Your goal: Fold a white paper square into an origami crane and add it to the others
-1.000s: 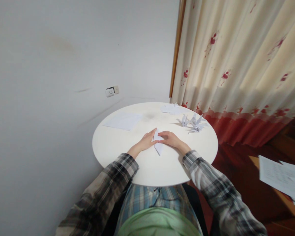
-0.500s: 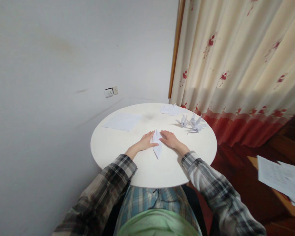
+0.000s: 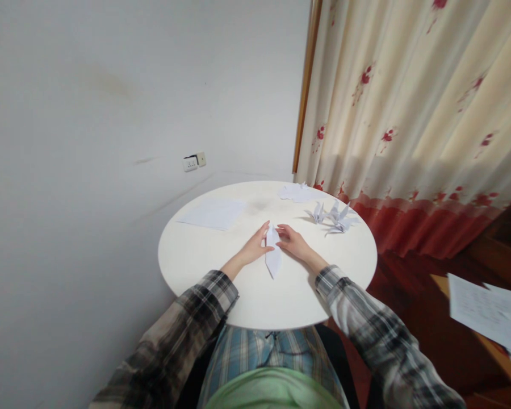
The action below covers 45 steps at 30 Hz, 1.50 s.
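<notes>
A narrow folded piece of white paper point(image 3: 273, 257) lies pointing toward me on the round white table point(image 3: 196, 255). My left hand point(image 3: 255, 245) rests flat at its left edge, fingers stretched out along the fold. My right hand point(image 3: 293, 241) sits at its right edge, fingertips curled onto the upper tip of the paper. Both wrists come out of plaid sleeves.
Several folded paper cranes point(image 3: 334, 216) stand at the table's right back. A flat white sheet point(image 3: 215, 213) lies at the left back, more paper point(image 3: 296, 192) at the far edge. A floral curtain point(image 3: 409, 113) hangs to the right; loose sheets point(image 3: 485, 312) lie on brown wood at the far right.
My right hand has drawn back off the paper's middle, and its fingertips now curl at the upper tip. The paper lies straighter toward me. My left hand has barely shifted.
</notes>
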{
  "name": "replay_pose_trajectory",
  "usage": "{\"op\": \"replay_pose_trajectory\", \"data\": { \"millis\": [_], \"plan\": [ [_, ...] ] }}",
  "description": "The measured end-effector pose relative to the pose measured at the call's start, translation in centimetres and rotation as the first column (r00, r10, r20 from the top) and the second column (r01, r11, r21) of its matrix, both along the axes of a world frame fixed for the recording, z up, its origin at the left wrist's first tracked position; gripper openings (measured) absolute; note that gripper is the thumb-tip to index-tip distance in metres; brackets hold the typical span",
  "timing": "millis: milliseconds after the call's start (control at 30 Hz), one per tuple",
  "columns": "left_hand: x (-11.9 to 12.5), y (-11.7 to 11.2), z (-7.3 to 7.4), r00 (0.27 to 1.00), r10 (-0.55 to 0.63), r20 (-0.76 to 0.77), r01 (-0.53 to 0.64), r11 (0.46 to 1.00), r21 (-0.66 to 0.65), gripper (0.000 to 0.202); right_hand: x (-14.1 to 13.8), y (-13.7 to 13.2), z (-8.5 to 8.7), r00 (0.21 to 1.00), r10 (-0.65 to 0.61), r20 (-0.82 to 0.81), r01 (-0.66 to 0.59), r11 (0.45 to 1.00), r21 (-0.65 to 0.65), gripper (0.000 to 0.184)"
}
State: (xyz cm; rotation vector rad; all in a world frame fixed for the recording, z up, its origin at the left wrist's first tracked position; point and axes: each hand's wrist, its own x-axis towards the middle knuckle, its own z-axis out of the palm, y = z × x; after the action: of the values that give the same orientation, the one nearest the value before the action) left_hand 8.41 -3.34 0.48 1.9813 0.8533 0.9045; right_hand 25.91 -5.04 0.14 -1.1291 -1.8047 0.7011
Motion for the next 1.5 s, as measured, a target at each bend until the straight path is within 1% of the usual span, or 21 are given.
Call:
{"op": "replay_pose_trajectory", "data": {
  "millis": [100,200,267,333,400,467,533,600,700,833,1000,1100,1267,1367,1500],
  "plan": [
    [0.2,0.1,0.1,0.992,0.064,0.111,-0.048,0.989,-0.138,0.095,-0.1,0.3,-0.1,0.993,-0.014,-0.121,0.006,0.998,-0.066,0.063],
    [0.1,0.1,0.3,0.973,0.088,0.211,-0.035,0.970,-0.240,0.095,-0.3,0.5,-0.1,0.976,-0.067,-0.207,0.041,0.991,-0.130,0.069],
    [0.2,0.1,0.2,0.960,0.083,0.269,-0.005,0.960,-0.279,0.089,-0.4,0.6,0.0,0.964,-0.090,-0.251,0.052,0.987,-0.154,0.066],
    [0.3,0.1,0.1,0.950,0.085,0.299,0.009,0.953,-0.302,0.077,-0.7,0.5,0.2,0.947,-0.086,-0.311,0.040,0.988,-0.151,0.060],
    [0.5,0.0,0.2,0.959,0.078,0.272,0.009,0.953,-0.304,0.060,-1.0,0.3,0.5,0.916,-0.079,-0.393,0.023,0.989,-0.145,0.054],
    [0.6,-0.1,0.4,0.980,0.041,0.193,0.017,0.957,-0.290,0.045,-1.2,-0.1,1.0,0.877,-0.064,-0.476,-0.020,0.985,-0.170,0.043],
    [0.5,-0.5,0.8,0.992,-0.015,0.124,0.050,0.957,-0.286,0.040,-1.2,-0.6,1.5,0.853,-0.039,-0.520,-0.082,0.975,-0.206,0.039],
    [0.4,-0.9,1.3,0.994,-0.052,0.097,0.079,0.952,-0.296,0.042,-1.0,-0.9,1.9,0.848,-0.023,-0.530,-0.113,0.969,-0.221,0.032],
    [0.2,-1.5,2.0,0.995,-0.048,0.084,0.072,0.948,-0.311,0.042,-0.6,-1.0,2.1,0.851,-0.032,-0.524,-0.098,0.971,-0.217,0.021],
    [0.3,-2.0,2.6,0.995,-0.057,0.079,0.079,0.948,-0.310,0.040,-0.3,-0.6,1.9,0.877,-0.046,-0.477,-0.057,0.978,-0.200,0.019],
    [0.3,-2.1,2.6,0.994,-0.097,0.047,0.107,0.945,-0.309,0.040,-0.3,-0.6,1.9,0.892,-0.116,-0.436,0.045,0.984,-0.171,0.016],
    [0.2,-2.1,2.4,0.990,-0.125,0.057,0.137,0.941,-0.309,0.039,-0.2,-0.7,2.2,0.897,-0.137,-0.421,0.085,0.987,-0.139,0.013],
    [0.2,-1.8,2.3,0.983,-0.169,0.064,0.181,0.927,-0.330,0.040,-0.1,-0.5,2.4,0.871,-0.190,-0.453,0.153,0.981,-0.117,0.010],
    [0.2,-1.7,2.3,0.983,-0.177,0.056,0.186,0.924,-0.333,0.041,0.0,-0.4,2.4,0.847,-0.194,-0.495,0.169,0.981,-0.095,0.011],
    [0.1,-1.7,2.2,0.983,-0.181,0.043,0.185,0.921,-0.343,0.039,0.0,-0.4,2.3,0.845,-0.184,-0.502,0.169,0.983,-0.076,0.009]
  ]
}}
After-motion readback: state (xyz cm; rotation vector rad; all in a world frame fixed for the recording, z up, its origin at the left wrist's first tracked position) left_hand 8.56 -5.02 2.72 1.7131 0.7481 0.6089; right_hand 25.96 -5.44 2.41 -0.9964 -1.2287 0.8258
